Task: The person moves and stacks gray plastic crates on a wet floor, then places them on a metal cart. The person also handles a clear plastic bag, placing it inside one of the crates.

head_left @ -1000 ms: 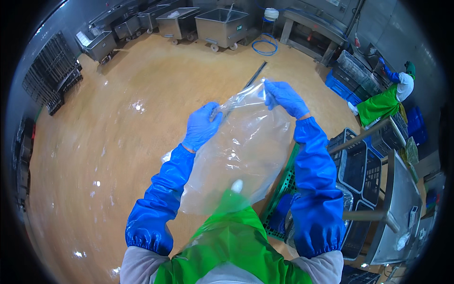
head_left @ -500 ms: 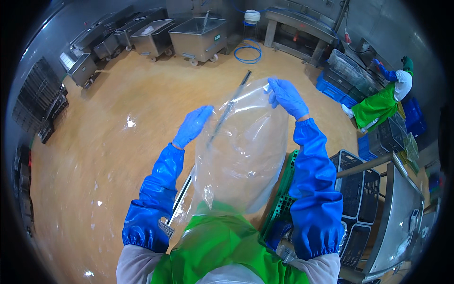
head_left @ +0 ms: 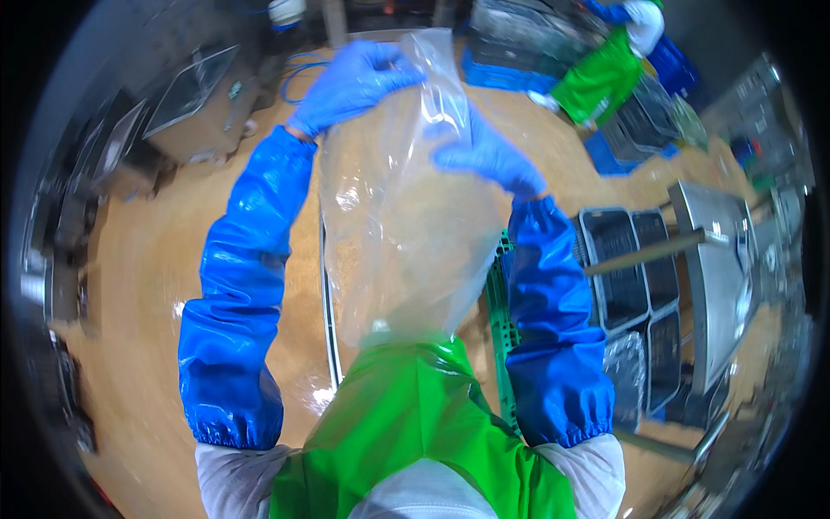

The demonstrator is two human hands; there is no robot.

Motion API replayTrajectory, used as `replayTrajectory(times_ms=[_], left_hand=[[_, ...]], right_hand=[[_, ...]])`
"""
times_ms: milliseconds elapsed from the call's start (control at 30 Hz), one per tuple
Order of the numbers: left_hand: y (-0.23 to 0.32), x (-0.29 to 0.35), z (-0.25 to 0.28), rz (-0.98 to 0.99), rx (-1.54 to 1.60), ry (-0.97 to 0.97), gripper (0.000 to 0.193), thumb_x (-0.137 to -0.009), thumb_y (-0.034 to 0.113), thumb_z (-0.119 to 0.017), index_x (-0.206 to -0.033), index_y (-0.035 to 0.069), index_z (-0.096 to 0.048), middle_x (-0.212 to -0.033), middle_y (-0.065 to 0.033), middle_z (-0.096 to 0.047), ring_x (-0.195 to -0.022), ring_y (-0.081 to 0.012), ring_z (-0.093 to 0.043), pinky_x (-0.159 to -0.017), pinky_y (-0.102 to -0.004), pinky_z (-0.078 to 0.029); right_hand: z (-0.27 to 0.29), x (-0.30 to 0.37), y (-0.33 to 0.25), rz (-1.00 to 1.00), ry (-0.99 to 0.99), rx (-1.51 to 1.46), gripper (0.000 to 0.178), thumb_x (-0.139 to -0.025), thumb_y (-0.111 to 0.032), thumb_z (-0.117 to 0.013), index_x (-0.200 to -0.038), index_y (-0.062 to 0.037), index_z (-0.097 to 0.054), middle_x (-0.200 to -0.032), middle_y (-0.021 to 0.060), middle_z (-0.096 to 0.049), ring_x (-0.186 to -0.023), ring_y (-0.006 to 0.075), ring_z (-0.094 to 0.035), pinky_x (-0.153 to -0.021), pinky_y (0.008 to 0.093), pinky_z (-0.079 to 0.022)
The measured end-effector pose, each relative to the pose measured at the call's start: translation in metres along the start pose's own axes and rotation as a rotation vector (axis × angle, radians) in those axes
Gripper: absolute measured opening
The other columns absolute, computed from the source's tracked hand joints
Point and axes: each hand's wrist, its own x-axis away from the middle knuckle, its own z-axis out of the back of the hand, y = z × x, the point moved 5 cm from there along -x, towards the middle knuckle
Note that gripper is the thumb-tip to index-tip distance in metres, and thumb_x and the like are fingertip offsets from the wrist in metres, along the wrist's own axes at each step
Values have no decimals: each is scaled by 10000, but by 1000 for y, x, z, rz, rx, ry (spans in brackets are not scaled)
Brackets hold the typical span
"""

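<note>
A large clear plastic bag [head_left: 406, 225] hangs in front of my green apron [head_left: 415, 389], its top raised and its lower end against the apron. My left hand [head_left: 350, 85], in a blue glove, pinches the bag's upper edge. Lower and to the right, my right hand [head_left: 491, 158] has the bag's side between thumb and fingers; its fingertips are partly behind the film and smeared by motion. Both forearms wear shiny blue sleeve covers.
A green plastic crate [head_left: 501, 329] stands beside my right forearm. Farther right are dark crates [head_left: 616, 268] and a metal table [head_left: 713, 277]. Steel tubs [head_left: 203, 108] stand at the far left. A person in a green apron [head_left: 596, 78] is by stacked crates at the back right.
My view has swung to the right. My left hand has moved up and onto the bag's top edge, while my right hand has come down along its side.
</note>
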Motion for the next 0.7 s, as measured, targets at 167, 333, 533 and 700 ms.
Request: replayTrajectory(times_ms=[167,333,533,700], left_hand=[[-46,-160,-8,-295,-19,163,304,-860,287,-598,-925,-6,-643,-785,11,-595,-729,-73,-480,-694,-235,-422],[-151,-295,-34,-216,-352,351,389,-841,395,-550,-1052,76,-621,-881,-160,-650,-857,-266,-621,-793,-354,-464],[-80,-246,-249,-892,-447,-393,878,-642,426,-760,-1323,29,-375,-1338,-183,-402,-1228,-299,-383,-999,-386,-323],[-157,-319,-303,119,369,-1194,427,-765,340,-701,-1030,14,-624,-844,-10,-635,-791,-95,-555,-718,-238,-444]], right_hand=[[-5,100,193,-413,-106,-77,354,-740,-211,-734,-1018,-15,-636,-903,38,-650,-847,116,-576,-805,301,-457],[32,137,308,-670,178,-124,275,-804,-238,-673,-968,-19,-635,-874,32,-651,-820,110,-566,-806,290,-442],[170,27,236,-411,206,-52,255,-827,-278,-610,-863,-25,-596,-749,26,-599,-744,123,-547,-677,294,-450],[297,-42,192,-453,282,92,338,-834,-295,-603,-1055,-40,-600,-826,65,-614,-772,110,-556,-656,274,-453]])
